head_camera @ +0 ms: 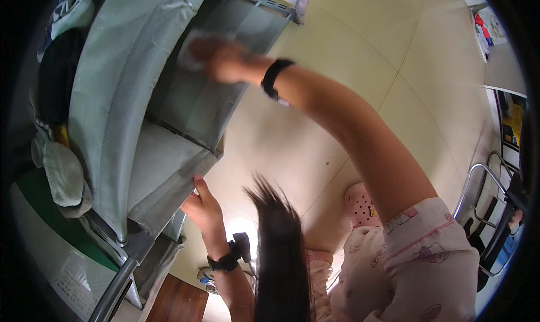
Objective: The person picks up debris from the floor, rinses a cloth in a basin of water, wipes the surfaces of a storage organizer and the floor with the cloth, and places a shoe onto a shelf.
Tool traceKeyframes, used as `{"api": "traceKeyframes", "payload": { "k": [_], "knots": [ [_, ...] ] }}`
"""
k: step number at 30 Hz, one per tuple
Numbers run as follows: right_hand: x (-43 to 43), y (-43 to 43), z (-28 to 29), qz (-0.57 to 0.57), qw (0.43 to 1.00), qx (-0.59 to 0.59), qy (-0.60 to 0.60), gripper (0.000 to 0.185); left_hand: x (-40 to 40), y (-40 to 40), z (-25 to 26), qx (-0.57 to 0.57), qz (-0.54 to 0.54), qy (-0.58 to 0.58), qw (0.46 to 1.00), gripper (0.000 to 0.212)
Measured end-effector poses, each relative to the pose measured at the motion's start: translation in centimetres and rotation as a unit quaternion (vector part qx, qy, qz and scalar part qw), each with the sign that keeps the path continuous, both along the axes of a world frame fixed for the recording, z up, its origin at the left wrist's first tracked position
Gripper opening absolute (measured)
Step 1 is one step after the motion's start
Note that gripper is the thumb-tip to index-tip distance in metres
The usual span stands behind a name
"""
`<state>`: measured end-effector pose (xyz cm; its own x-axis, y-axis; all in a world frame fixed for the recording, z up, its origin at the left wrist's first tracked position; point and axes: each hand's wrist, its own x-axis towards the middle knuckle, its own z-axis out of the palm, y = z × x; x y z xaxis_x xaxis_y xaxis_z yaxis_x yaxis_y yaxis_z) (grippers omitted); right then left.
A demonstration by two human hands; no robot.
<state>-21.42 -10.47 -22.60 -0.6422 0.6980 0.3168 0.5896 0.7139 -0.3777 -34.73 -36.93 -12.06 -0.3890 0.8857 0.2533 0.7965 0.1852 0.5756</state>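
Note:
In the head view my right hand (225, 60), blurred by motion, reaches over the upper grey fabric shelf panel (198, 96). A whitish cloth (189, 54) shows under its fingers, too smeared to make out in detail. My left hand (204, 210) grips the front edge of a lower grey fabric shelf (168, 195), its thumb on top and its fingers partly hidden underneath. Both panels belong to a fabric rack with metal tubes. Each wrist wears a black band, and the left one carries a small device (241, 246).
A pale fabric cover (114, 94) bulges along the rack's left side, with socks (63, 174) beyond it. A metal tube (112, 296) runs at lower left. Pink clogs (358, 204) stand on the tiled floor (354, 39). A metal-framed chair (485, 174) is at right.

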Motion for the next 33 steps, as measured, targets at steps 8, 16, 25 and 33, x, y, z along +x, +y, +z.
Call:
{"api": "traceKeyframes", "payload": {
  "k": [8,16,25,33],
  "knots": [
    [-4.9,4.4,-1.6,-0.165,0.979,0.089,0.08,0.033,0.1,-0.5,-0.8,-0.06,0.019,0.049,0.997,0.025],
    [-11.7,-4.8,1.3,0.151,0.984,-0.024,0.087,0.032,0.6,-0.2,0.1,-0.047,0.008,0.017,0.999,0.024],
    [-3.6,-13.3,-0.4,0.327,0.944,-0.031,0.029,0.05,0.5,-4.5,0.8,-0.207,-0.047,-0.072,0.975,0.044],
    [-0.2,-17.3,2.1,0.254,0.967,-0.013,-0.012,0.042,-2.6,-13.9,5.0,-0.252,-0.099,0.026,0.962,0.038]
  ]
}}
